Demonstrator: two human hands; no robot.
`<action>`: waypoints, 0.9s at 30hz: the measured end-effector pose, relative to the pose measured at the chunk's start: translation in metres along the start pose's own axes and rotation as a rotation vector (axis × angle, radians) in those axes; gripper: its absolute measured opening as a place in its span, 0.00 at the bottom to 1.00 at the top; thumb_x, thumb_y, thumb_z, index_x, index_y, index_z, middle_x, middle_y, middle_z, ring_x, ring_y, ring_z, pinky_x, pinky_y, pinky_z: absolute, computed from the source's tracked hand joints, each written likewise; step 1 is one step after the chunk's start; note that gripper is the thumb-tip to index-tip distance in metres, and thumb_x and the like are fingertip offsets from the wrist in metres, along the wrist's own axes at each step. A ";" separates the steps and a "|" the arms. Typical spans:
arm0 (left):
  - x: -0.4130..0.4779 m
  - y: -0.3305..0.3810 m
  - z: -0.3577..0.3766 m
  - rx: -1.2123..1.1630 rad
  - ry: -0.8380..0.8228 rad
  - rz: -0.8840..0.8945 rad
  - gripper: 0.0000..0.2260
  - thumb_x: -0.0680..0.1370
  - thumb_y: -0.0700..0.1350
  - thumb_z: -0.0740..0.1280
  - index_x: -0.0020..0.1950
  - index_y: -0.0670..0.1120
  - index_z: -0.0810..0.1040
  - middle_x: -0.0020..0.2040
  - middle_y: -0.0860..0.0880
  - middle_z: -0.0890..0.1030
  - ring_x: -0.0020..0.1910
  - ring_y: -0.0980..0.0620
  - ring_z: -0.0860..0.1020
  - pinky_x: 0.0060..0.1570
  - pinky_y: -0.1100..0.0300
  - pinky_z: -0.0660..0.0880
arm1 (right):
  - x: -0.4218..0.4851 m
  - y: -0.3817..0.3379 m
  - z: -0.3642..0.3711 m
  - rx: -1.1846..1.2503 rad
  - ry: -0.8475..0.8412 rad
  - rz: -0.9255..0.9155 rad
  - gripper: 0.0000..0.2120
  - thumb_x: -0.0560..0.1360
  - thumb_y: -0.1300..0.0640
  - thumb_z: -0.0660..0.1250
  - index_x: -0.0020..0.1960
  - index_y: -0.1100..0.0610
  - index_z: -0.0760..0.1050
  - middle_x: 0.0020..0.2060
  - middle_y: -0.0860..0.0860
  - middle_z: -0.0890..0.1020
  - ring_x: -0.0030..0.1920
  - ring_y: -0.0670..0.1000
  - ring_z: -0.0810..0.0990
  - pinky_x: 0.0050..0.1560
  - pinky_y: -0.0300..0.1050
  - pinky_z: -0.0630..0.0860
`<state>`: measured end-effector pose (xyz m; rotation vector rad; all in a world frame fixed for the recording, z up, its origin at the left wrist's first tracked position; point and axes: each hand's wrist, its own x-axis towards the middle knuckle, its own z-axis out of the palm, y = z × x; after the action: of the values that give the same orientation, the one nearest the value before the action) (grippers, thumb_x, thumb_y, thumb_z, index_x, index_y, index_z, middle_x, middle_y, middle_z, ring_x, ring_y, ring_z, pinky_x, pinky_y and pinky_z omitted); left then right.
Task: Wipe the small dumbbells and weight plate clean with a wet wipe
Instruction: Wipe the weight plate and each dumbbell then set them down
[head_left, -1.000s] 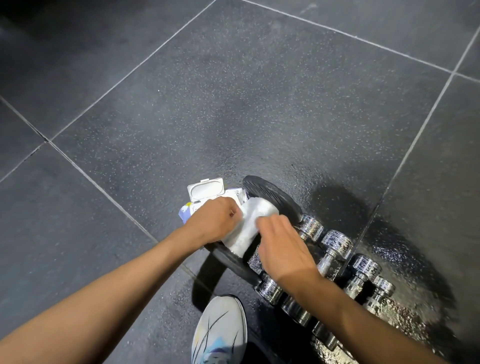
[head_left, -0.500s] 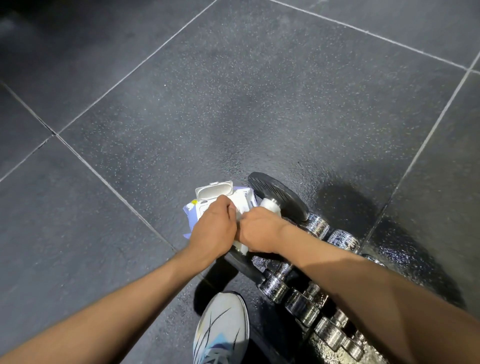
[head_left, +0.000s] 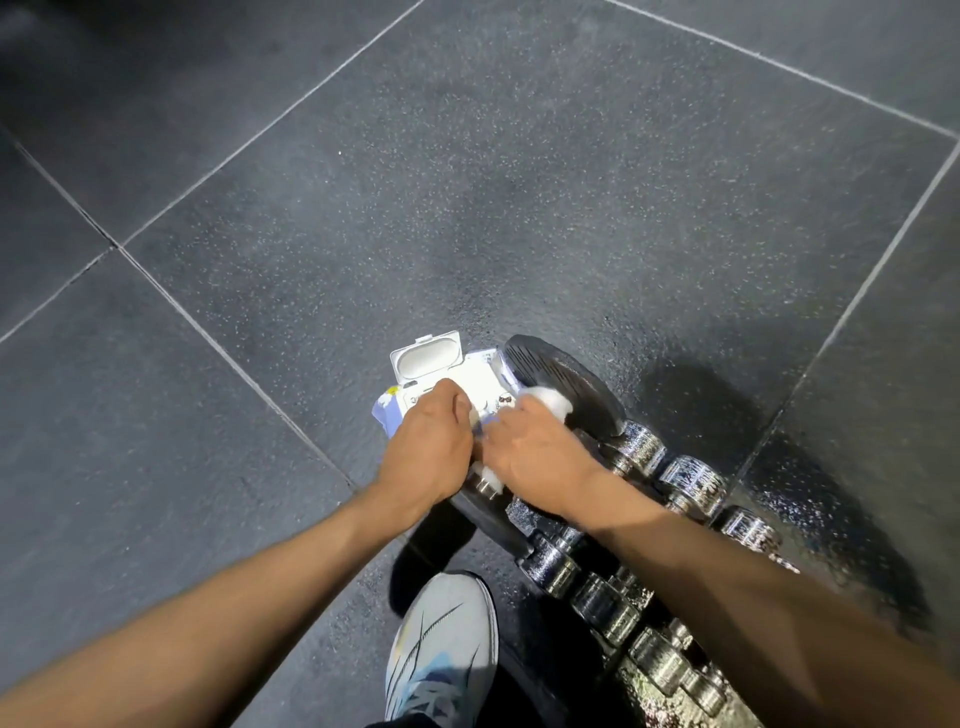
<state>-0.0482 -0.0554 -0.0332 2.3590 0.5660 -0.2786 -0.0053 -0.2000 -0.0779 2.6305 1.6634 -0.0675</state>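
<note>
A black weight plate (head_left: 561, 382) lies on the dark floor beside a row of small chrome dumbbells (head_left: 693, 480). My right hand (head_left: 537, 457) grips a white wet wipe (head_left: 550, 401) that bunches out past its fingers onto the plate. My left hand (head_left: 428, 449) is closed right beside it, over the near end of a white wet-wipe pack (head_left: 467, 384) whose lid stands open. The same wipe also shows below, between the two hands. Most of the plate's near half is hidden under my hands.
A white and blue shoe (head_left: 441, 652) stands on the floor just below the plate. More chrome dumbbell ends (head_left: 605, 605) run toward the lower right under my right forearm. Dark speckled floor tiles (head_left: 467, 208) with pale joints stretch out ahead and to the left.
My right hand moved from over the dumbbells up to the left hand and the plate. The broad white wipe is now bunched small in my hands.
</note>
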 end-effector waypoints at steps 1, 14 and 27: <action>0.000 0.001 0.000 -0.004 0.003 -0.002 0.12 0.87 0.47 0.55 0.52 0.45 0.75 0.46 0.48 0.80 0.46 0.47 0.76 0.46 0.51 0.72 | -0.002 -0.008 0.000 0.008 -0.001 -0.045 0.06 0.68 0.66 0.66 0.41 0.57 0.78 0.31 0.54 0.79 0.37 0.56 0.78 0.45 0.54 0.76; -0.001 -0.001 0.000 -0.071 0.032 -0.016 0.13 0.87 0.45 0.55 0.50 0.44 0.76 0.46 0.46 0.81 0.47 0.45 0.78 0.45 0.54 0.70 | -0.007 -0.008 0.001 0.086 0.078 0.131 0.06 0.68 0.65 0.70 0.43 0.56 0.80 0.35 0.53 0.79 0.42 0.58 0.78 0.55 0.56 0.74; -0.002 -0.008 0.002 -0.147 0.067 -0.012 0.14 0.87 0.48 0.54 0.48 0.45 0.74 0.43 0.44 0.82 0.46 0.43 0.78 0.48 0.48 0.74 | 0.004 0.014 -0.005 -0.018 -0.087 0.189 0.04 0.66 0.62 0.71 0.38 0.55 0.78 0.31 0.52 0.80 0.40 0.56 0.79 0.58 0.51 0.75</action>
<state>-0.0540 -0.0525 -0.0382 2.2299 0.6118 -0.1579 0.0097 -0.2024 -0.0735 2.7138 1.3772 -0.1597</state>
